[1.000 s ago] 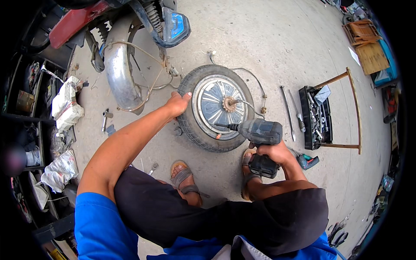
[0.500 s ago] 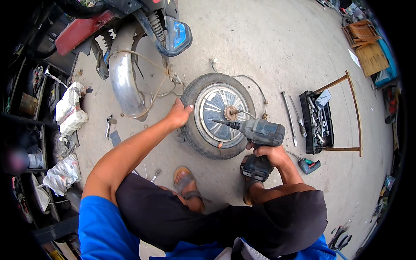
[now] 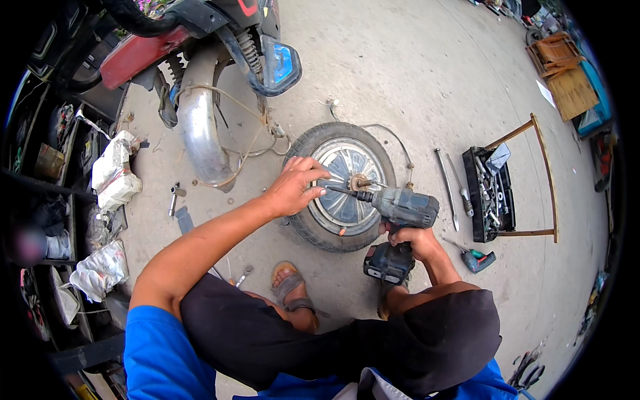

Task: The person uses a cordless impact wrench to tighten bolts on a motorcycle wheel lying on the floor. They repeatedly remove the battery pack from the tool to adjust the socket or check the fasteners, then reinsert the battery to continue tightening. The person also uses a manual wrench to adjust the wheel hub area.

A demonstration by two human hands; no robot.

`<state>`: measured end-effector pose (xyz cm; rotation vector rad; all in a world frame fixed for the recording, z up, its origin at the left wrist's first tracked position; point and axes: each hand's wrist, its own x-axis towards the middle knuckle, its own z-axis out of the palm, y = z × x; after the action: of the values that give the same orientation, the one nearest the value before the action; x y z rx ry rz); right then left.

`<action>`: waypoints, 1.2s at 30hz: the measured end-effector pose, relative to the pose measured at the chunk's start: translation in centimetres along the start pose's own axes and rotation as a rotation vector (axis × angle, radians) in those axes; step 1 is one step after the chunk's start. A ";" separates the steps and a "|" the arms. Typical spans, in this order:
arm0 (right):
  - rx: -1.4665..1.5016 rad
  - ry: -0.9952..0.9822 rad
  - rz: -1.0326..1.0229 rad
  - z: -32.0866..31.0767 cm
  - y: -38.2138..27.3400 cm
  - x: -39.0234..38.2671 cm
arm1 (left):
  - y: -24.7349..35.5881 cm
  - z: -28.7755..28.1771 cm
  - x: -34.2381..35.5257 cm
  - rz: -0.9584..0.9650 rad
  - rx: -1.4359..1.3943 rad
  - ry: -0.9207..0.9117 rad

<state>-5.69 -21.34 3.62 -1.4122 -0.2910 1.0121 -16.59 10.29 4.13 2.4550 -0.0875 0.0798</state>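
concrete (image 3: 427,168) between toolbox (image 3: 471,190) and tyre (image 3: 310,230) (drill (image 3: 405,207) over tyre's edge)

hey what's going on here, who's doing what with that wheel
A person is bent over a wheel lying on its side on the concrete floor. Their right hand grips a cordless power drill, its bit pointing left across the hub. Their left hand is at the bit's tip, though whether it touches is unclear. An open black toolbox sits to the right, and a vehicle's metal fender shows at upper left.
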 end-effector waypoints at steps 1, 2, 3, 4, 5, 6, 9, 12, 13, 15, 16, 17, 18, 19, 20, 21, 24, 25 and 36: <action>0.013 -0.012 -0.009 0.1 0.0 0.0 | 0.1 0.1 -0.1 -0.003 -0.009 -0.014; 0.026 -0.024 -0.019 0.1 0.0 0.0 | 0.2 0.1 -0.2 -0.005 -0.019 -0.028; 0.039 -0.036 -0.028 0.2 0.0 0.0 | 0.2 0.1 -0.3 -0.007 -0.028 -0.042; 0.048 -0.039 -0.026 0.2 0.0 -0.1 | 0.2 0.1 -0.3 -0.006 -0.018 -0.061; 0.058 -0.042 -0.023 0.2 0.0 -0.1 | 0.1 0.1 -0.3 -0.006 -0.007 -0.081; 0.067 -0.045 -0.021 0.2 0.0 -0.1 | 0.0 0.0 -0.3 -0.005 0.004 -0.101; 0.050 -0.071 -0.012 -0.2 0.2 -0.1 | -0.1 -0.3 -0.2 0.055 -0.093 -0.113; 0.067 -0.092 -0.003 -0.4 0.4 -0.1 | -0.2 -0.3 -0.4 0.082 -0.123 -0.126; 0.087 -0.100 0.014 -0.4 0.3 -0.1 | -0.1 -0.4 -0.4 0.077 -0.130 -0.119; 0.127 -0.116 0.047 -0.4 0.3 -0.1 | 0.1 -0.4 -0.4 0.068 -0.144 -0.104; 0.148 -0.111 0.050 -0.5 0.4 0.0 | 0.2 -0.4 -0.4 0.060 -0.119 -0.079; 0.168 -0.105 0.053 -0.6 0.7 0.1 | 0.4 -0.3 -0.4 0.052 -0.095 -0.054; 0.189 -0.099 0.055 -0.7 0.9 0.2 | 0.5 -0.2 -0.4 0.045 -0.071 -0.029; 0.188 -0.086 0.051 -0.5 0.8 0.1 | 0.6 -0.2 -0.4 0.035 -0.062 -0.033; 0.187 -0.073 0.047 -0.3 0.7 0.1 | 0.6 -0.2 -0.3 0.026 -0.053 -0.037; 0.186 -0.060 0.042 -0.1 0.6 0.1 | 0.6 -0.3 -0.3 0.017 -0.045 -0.041; 0.217 -0.085 0.055 -0.6 0.8 0.1 | 0.4 -0.6 -0.1 0.072 -0.083 -0.066; 0.244 -0.109 0.070 -0.9 1.0 0.1 | 0.3 -0.6 -0.1 0.087 -0.103 -0.076; 0.315 -0.149 0.084 -1.2 1.7 0.1 | 1.2 -0.8 -0.1 0.087 -0.174 -0.140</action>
<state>-5.47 -22.38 1.85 -1.0737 -0.1727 1.1797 -16.80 9.85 5.55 2.2798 -0.2526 -0.0596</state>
